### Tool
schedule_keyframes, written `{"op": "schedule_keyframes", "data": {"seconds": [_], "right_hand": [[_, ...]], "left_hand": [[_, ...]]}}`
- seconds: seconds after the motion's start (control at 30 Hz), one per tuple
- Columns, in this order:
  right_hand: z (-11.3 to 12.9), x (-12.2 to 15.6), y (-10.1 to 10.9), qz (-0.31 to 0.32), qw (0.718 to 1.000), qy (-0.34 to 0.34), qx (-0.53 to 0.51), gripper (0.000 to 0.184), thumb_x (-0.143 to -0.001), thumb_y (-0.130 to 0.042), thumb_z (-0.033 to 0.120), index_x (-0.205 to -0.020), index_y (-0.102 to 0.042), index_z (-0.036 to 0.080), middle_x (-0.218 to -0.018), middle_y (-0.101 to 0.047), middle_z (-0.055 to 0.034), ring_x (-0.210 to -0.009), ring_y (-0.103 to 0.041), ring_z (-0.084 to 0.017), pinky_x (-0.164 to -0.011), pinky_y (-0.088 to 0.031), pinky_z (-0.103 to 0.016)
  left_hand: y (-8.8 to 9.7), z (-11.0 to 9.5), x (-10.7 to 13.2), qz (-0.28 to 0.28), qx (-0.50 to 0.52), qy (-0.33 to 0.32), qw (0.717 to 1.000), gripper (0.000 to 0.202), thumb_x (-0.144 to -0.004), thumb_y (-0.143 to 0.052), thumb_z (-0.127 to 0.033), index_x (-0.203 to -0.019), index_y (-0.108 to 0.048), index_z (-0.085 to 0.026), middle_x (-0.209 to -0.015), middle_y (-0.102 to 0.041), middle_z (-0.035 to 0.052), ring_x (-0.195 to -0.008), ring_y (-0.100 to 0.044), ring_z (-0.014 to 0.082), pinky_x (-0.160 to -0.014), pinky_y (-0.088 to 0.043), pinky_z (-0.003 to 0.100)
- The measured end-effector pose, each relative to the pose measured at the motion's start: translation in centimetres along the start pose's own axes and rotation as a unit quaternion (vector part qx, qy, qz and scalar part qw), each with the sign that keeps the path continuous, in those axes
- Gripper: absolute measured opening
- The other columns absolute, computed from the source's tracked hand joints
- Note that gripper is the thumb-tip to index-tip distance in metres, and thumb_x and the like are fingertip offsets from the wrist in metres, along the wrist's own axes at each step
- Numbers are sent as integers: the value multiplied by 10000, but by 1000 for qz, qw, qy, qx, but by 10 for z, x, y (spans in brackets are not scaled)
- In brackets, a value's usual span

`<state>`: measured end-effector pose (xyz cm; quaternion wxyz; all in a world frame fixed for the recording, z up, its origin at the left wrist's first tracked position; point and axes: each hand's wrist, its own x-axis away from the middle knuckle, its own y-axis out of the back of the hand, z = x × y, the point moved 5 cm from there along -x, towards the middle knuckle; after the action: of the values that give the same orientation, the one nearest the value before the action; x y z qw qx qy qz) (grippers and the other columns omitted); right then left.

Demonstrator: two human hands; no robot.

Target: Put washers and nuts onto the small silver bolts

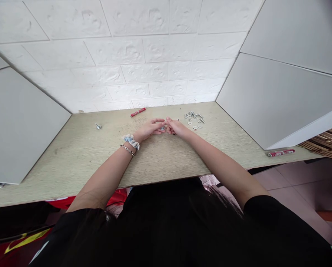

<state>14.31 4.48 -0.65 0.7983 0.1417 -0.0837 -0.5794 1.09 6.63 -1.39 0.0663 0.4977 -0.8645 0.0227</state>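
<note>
Near the middle of the table (160, 155), my left hand (150, 129) is closed around a small silver bolt (162, 128) with what looks like a washer or nut on it. Fingertip to fingertip with it, my right hand (178, 128) has its thumb and fingers pinched together; whatever they grip is hidden. Just right of that hand lies a loose group of silver bolts (192, 114), nuts and flat washers (195, 127). Another bolt (98, 126), with parts fitted on it, rests by itself on the left side.
A red labelled tube (138, 112) lies near the white brick-pattern wall (135, 48). A second red tube (280, 152) is at the right front edge. Grey-white panels (24, 122) flank the table on both sides. Woven wicker (328, 141) shows at far right.
</note>
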Motion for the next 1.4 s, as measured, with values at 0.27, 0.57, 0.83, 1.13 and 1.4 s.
{"op": "schedule_keyframes", "data": {"seconds": [0.27, 0.57, 0.83, 1.13, 1.4], "right_hand": [[1, 0, 2, -7, 1000, -10, -28, 645, -913, -236, 615, -894, -642, 114, -462, -463, 24, -401, -361, -68, -458, -298, -218], [1, 2, -1, -47, 998, -14, -41, 211, -856, -500, 375, -768, -499, 183, -542, -403, 63, -451, -352, -56, -448, -283, -197], [10, 5, -7, 45, 997, 37, 42, 168, -777, -470, 263, -809, -595, 156, -538, -411, 51, -513, -377, -68, -509, -291, -203], [15, 10, -7, 52, 997, 8, 58, 244, -774, -443, 184, -946, -615, 163, -561, -480, 47, -505, -412, -66, -506, -329, -194], [7, 6, -7, 51, 998, -17, 25, 467, -778, -478, 162, -1236, -563, 196, -616, -555, 45, -487, -452, -60, -508, -379, -191]], "left_hand": [[5, 0, 0, -98, 68, 13, 993, 244, -808, -634, -283, -996, -555, -150, -875, -676, 55, -731, -667, 95, -671, -520, 182], [3, -4, 3, -64, 49, 0, 997, 287, -777, -662, -270, -1027, -569, -162, -881, -672, 38, -769, -663, 97, -707, -520, 195], [-2, 2, 1, -7, 26, -7, 1000, 486, -725, -719, -275, -1157, -531, -156, -1092, -651, 92, -858, -654, 119, -749, -517, 223], [0, -2, 3, -57, 84, -5, 995, 327, -769, -668, -221, -1067, -558, -145, -949, -678, 54, -755, -644, 80, -712, -515, 192], [14, -3, -2, -153, 158, -35, 975, 119, -814, -615, -202, -896, -558, -137, -806, -664, 33, -716, -661, 82, -632, -512, 149]]}}
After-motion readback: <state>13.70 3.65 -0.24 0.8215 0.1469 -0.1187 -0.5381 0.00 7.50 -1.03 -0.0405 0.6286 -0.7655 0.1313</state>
